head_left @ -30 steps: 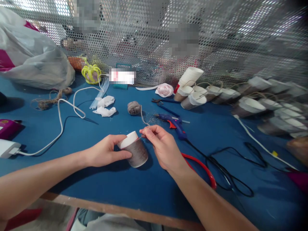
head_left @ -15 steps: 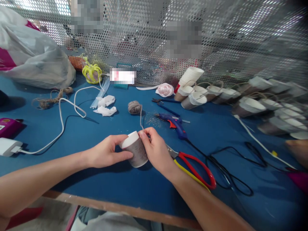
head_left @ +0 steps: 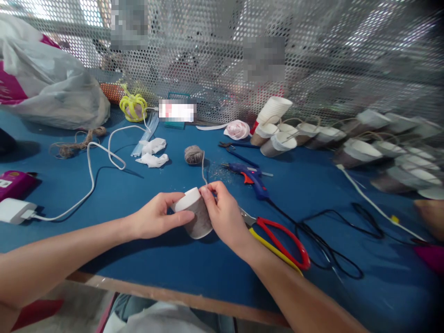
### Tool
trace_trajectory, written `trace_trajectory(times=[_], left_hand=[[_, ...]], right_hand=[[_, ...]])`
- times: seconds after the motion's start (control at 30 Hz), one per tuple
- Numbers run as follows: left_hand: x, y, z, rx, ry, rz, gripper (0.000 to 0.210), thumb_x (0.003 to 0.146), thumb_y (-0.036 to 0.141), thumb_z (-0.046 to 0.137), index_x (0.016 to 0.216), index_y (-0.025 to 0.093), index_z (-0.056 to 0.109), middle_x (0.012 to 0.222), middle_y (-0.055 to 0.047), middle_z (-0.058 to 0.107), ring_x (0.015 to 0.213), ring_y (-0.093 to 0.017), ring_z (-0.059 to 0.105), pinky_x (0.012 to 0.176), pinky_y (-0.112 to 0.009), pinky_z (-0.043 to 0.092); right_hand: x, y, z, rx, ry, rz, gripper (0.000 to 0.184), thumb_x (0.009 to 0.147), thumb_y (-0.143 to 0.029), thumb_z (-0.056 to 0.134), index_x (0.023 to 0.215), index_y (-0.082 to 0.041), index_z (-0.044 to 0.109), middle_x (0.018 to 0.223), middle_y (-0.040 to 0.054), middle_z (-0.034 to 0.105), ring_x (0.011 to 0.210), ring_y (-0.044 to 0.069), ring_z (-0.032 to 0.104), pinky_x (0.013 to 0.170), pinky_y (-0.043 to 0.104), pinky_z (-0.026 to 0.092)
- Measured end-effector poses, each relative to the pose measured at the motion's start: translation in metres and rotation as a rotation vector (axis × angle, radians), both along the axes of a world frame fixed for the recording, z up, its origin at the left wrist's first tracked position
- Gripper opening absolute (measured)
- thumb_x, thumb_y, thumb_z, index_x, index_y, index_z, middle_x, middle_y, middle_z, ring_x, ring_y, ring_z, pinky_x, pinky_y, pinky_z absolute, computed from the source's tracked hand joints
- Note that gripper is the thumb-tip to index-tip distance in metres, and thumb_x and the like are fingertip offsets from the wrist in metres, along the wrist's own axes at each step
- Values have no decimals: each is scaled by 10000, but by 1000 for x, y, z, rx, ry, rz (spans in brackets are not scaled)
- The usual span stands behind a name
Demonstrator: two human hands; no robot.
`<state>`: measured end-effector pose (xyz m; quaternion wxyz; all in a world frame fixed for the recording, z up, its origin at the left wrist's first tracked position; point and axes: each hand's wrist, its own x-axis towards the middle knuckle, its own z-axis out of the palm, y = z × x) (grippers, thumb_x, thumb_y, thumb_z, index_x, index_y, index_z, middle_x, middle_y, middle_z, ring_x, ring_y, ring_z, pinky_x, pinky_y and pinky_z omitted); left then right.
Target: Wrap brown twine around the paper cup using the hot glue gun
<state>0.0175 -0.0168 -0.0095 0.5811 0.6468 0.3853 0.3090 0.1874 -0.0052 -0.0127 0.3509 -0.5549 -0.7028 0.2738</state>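
Observation:
A paper cup (head_left: 199,221) wrapped in grey-brown yarn, with a bare white band near its rim, lies tilted between my hands. My left hand (head_left: 162,213) grips it from the left, thumb along the side and fingers at the rim. Pinched against the cup's right side in my right hand (head_left: 222,210) is the yarn strand (head_left: 204,171). That strand runs up to a small grey yarn ball (head_left: 193,155) on the blue table. Scissors (head_left: 282,240) with red and yellow handles lie partly beneath my right wrist.
A blue glue gun (head_left: 250,175) and pliers (head_left: 239,150) lie right of the yarn ball. Several wrapped cups with handles (head_left: 279,143) stand at the back right. White scraps (head_left: 152,159), a white cable (head_left: 90,166) and a plastic bag (head_left: 58,88) are on the left.
My left hand has turned the cup slightly, and its thumb sits a little farther right on the side. The right hand keeps its pinch on the yarn.

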Motion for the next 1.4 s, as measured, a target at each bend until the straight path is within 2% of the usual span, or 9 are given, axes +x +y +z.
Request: trace_trajectory(times=[0.1,0.4,0.6,0.87,1.07,1.17,1.27,1.4], left_hand=[[3,0,0,16,-8,41,222,749,336,568,803,124,534,672,8,505,634,-105,453,603,-213,397],[10,6,10,116,57,52,119,724,245,568,753,135,530,668,21,494,644,-103,438,634,-218,375],[22,9,17,115,143,83,118,704,235,550,749,131,521,659,25,498,620,-102,427,598,-216,354],[28,10,6,48,-20,121,144,724,275,530,769,140,511,673,30,501,625,-98,442,616,-211,354],[27,9,6,8,-66,131,115,710,247,516,694,135,495,637,38,471,612,-88,409,607,-201,333],[27,9,5,-23,-97,113,108,713,240,503,693,135,489,647,34,475,625,-91,409,626,-205,336],[26,10,3,-25,-99,109,106,707,237,506,684,138,478,634,40,454,609,-87,389,609,-203,324],[25,10,3,-19,-80,92,115,702,244,507,669,142,465,612,45,426,588,-85,368,581,-201,308]], right_hand=[[0,1,-1,17,-7,2,197,866,-371,366,761,-213,420,722,29,567,664,169,545,581,287,396],[1,1,3,60,66,-5,194,880,-365,314,819,-207,407,763,48,574,663,168,540,596,286,394],[6,7,6,164,-15,-73,170,866,-361,305,806,-214,369,735,49,539,660,185,525,593,302,372],[7,8,4,247,-135,-78,168,875,-332,294,808,-206,383,764,65,536,669,184,522,613,308,383],[5,6,-1,355,-251,-67,150,879,-295,302,792,-205,386,754,58,536,658,180,532,574,291,388],[5,6,-3,363,-278,-61,147,879,-284,310,791,-200,393,769,67,544,667,187,540,570,298,398],[6,6,-2,368,-233,-25,133,873,-272,341,788,-195,410,810,77,548,730,188,545,634,313,427],[9,10,12,290,-6,91,98,841,-244,420,777,-187,468,888,74,557,852,159,543,778,302,437]])
